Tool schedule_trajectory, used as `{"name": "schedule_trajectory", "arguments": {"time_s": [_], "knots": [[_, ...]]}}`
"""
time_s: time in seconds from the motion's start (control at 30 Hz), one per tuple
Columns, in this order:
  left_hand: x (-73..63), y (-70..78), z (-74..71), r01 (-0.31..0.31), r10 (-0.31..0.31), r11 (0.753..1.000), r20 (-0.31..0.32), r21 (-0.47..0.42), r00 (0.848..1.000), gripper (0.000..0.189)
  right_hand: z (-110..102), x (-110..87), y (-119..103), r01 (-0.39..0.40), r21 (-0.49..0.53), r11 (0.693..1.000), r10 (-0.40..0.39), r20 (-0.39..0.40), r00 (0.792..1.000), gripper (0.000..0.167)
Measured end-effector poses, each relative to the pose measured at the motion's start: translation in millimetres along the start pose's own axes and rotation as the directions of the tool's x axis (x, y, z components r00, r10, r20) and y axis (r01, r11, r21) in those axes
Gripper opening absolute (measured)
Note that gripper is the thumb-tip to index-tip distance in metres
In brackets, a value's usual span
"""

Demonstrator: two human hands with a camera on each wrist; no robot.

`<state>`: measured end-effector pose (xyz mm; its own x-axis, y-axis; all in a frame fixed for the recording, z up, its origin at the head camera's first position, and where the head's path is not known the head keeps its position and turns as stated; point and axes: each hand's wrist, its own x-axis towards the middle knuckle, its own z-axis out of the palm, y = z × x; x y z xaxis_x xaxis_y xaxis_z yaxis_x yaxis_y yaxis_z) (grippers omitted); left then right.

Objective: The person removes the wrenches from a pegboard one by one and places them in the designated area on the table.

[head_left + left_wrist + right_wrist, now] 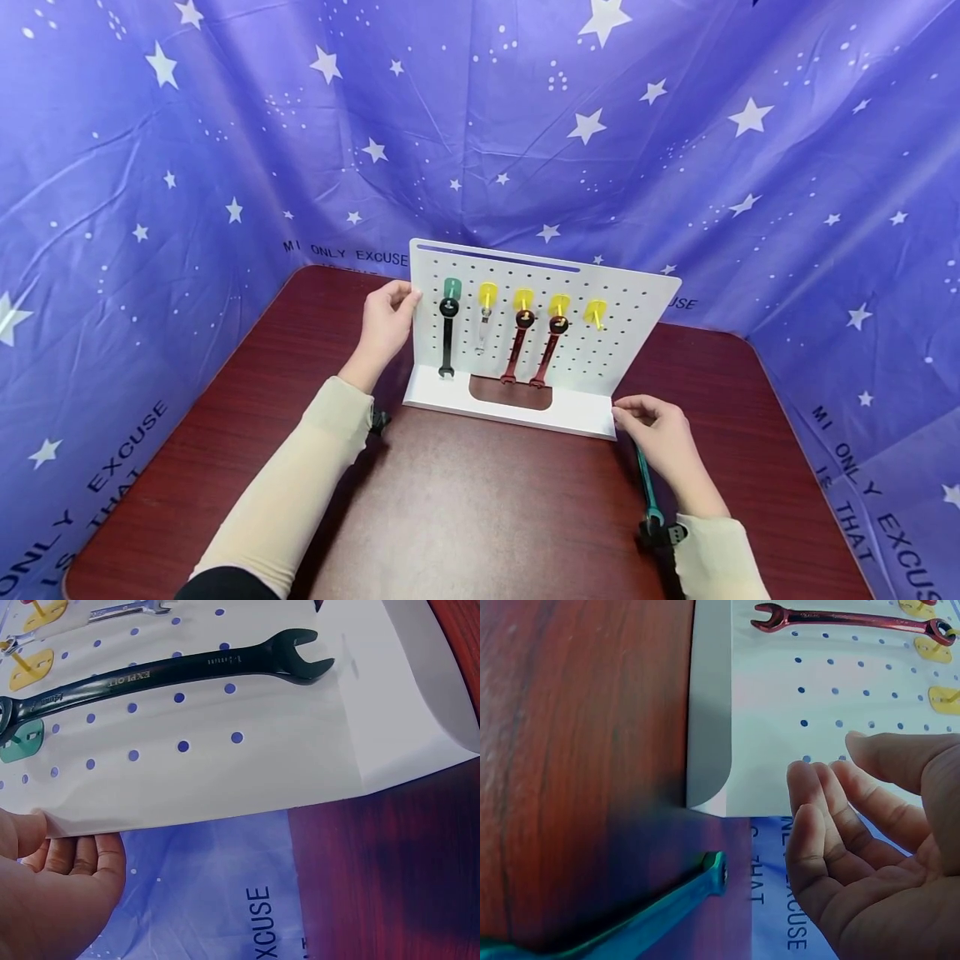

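A white pegboard stand [637, 304] stands upright on the table. My left hand [388, 321] pinches its left edge, thumb on the front and fingers behind, as the left wrist view shows. Beside the lower right corner is my right hand [660, 433], fingers loosely bent and thumb apart, with nothing gripped in the right wrist view. From the hooks hang a black wrench [447, 346], a small silver wrench [482, 332] and two dark red wrenches, one left [516, 354] and one right [548, 354]. A teal wrench [647, 487] lies on the table below my right hand.
The rightmost yellow hook [596, 314] carries no wrench; the black wrench's hook [452, 288] is green. A cutout opens in the stand's base [435, 387]. Purple star-printed cloth [480, 125] surrounds the dark red wooden table [450, 508].
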<state>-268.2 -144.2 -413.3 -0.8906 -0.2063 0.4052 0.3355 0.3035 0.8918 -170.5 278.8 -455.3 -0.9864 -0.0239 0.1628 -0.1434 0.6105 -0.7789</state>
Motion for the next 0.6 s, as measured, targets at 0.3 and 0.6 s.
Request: {"name": "schedule_trajectory", "arguments": {"time_s": [0.3,0.6], "knots": [[-0.8,0.8,-0.1,-0.002,0.002,1.0,0.006,0.002,1.0,0.012,6,7.4,-8,0.031,0.06,0.998,-0.031,-0.001,1.0,0.017],[-0.1,1.6,-0.5,0.002,-0.002,1.0,0.003,0.005,1.0,0.012,11,13.0,-18,0.033,0.069,0.997,-0.035,0.034,0.999,0.016]]}}
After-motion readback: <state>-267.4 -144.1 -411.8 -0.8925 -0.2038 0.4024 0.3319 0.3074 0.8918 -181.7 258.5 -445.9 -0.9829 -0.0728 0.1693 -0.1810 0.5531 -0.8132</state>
